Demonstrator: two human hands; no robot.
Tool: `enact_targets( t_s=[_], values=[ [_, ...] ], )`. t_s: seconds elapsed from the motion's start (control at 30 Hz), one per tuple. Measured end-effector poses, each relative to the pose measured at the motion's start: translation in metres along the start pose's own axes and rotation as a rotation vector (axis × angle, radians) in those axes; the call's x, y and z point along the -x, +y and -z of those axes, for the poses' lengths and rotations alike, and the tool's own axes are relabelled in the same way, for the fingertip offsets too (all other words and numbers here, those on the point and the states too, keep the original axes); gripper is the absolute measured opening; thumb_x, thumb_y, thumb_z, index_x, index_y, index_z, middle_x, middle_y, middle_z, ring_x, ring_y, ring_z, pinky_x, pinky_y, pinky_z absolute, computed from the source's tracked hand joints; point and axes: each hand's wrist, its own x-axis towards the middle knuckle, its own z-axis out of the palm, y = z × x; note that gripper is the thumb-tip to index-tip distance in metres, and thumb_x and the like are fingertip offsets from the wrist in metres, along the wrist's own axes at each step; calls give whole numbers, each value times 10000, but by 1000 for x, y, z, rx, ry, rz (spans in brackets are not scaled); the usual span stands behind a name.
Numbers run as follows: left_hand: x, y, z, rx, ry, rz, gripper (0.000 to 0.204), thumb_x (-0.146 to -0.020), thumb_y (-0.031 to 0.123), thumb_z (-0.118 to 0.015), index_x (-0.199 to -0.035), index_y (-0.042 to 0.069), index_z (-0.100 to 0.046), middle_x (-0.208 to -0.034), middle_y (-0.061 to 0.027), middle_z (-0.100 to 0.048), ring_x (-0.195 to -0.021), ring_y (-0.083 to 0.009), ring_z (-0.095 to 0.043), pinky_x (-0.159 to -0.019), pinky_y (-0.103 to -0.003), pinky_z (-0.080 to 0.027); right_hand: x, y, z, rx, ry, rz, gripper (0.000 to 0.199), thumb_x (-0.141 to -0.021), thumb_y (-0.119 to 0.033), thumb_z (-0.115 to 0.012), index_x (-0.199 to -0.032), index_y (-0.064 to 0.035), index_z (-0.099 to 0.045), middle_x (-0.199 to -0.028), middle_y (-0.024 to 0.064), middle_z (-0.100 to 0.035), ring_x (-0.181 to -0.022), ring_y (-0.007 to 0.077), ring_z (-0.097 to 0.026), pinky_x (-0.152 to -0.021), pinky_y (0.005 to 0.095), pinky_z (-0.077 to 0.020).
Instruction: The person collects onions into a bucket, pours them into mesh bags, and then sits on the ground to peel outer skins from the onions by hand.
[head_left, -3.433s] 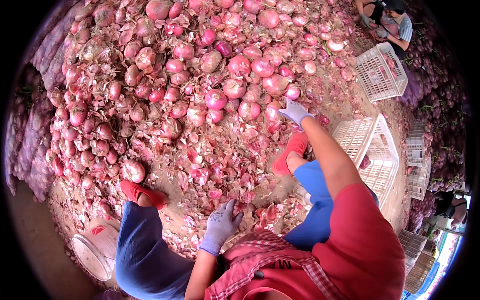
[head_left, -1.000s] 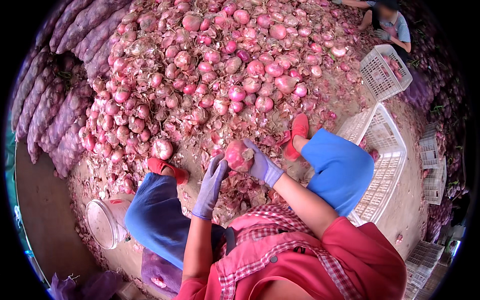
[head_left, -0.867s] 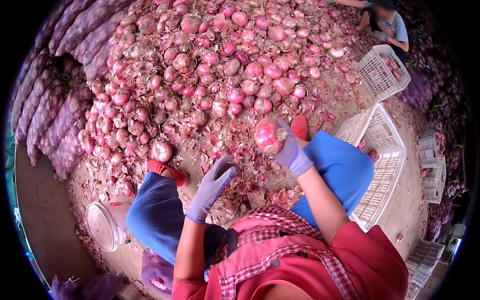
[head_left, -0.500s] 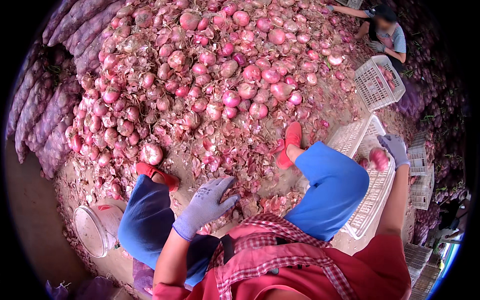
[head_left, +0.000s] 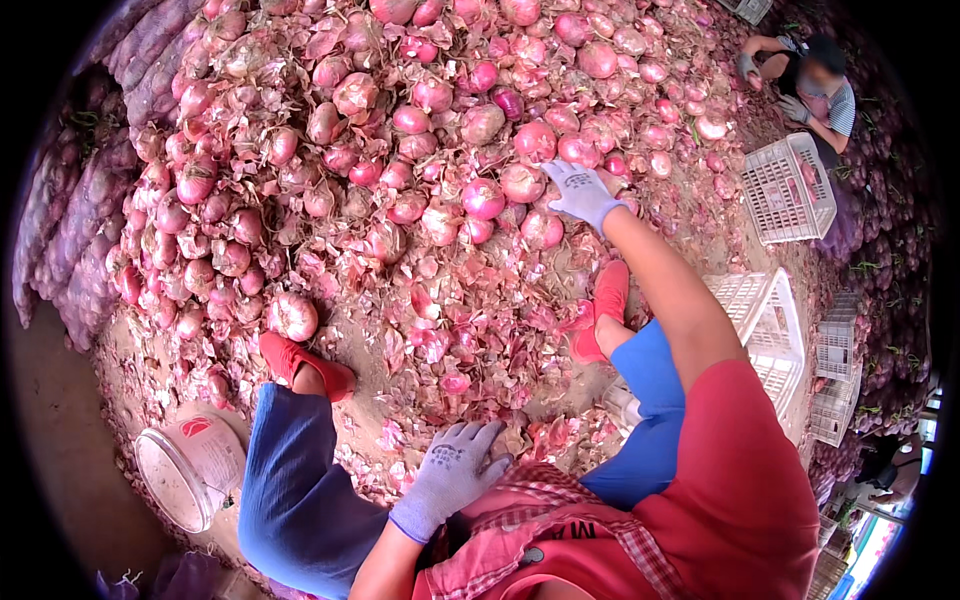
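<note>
My right hand, in a pale lavender glove, reaches forward to the near edge of a heap of red onions. Its fingers are stretched out beside a round onion; another onion lies just beyond them. The palm side is hidden, and no held onion shows. Over my lap hovers my left hand, gloved alike, with fingers extended and nothing in it. Loose papery onion skins cover the ground between my red shoes. A white plastic crate stands at my right, partly behind my right arm.
A whitish bucket lies tilted at my left. Filled purple mesh sacks are stacked at the far left. At the upper right a person crouches beside another white crate. More crates stand along the right.
My right hand, which had onions at the crate, has let them go and swung left and forward to the heap. My left hand has moved slightly right and down. The crouching person's arm has drawn in.
</note>
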Motion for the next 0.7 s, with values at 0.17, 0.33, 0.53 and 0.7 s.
enact_targets(
  t_s=[0.17,0.33,0.53,0.7],
  values=[
    [-6,-15,-6,44,11,45,482,-830,312,-568,-1206,25,-476,-1044,-184,-550,-974,-351,-515,-861,-417,-402,-56,-36,-57,291,57,-36,779,-685,-367,-703,-1341,-176,-329,-1343,99,-368,-1181,331,-392,-937,487,-360],
    [-10,-10,2,87,-17,65,491,-832,307,-569,-1209,8,-470,-1064,-198,-547,-991,-360,-511,-874,-413,-399,-49,-48,-45,-111,6,-195,796,-668,-337,-723,-1343,-168,-338,-1326,117,-382,-1148,334,-434,-944,431,-383],
    [-5,-18,-16,184,96,122,487,-851,274,-572,-1236,-1,-452,-1082,-192,-563,-1031,-328,-531,-888,-386,-422,55,-101,-65,-2049,-115,-235,615,-747,-129,-683,-1304,-130,-423,-1269,66,-441,-1124,234,-485,-844,330,-483],
    [-3,-64,-58,590,214,248,531,-875,152,-579,-1333,24,-341,-1215,-138,-520,-1066,-213,-541,-884,-311,-445,132,-173,-80,-2457,-447,-72,750,-750,-44,-630,-1397,-179,-273,-1367,70,-359,-1222,264,-420,-912,414,-450]
  ],
)
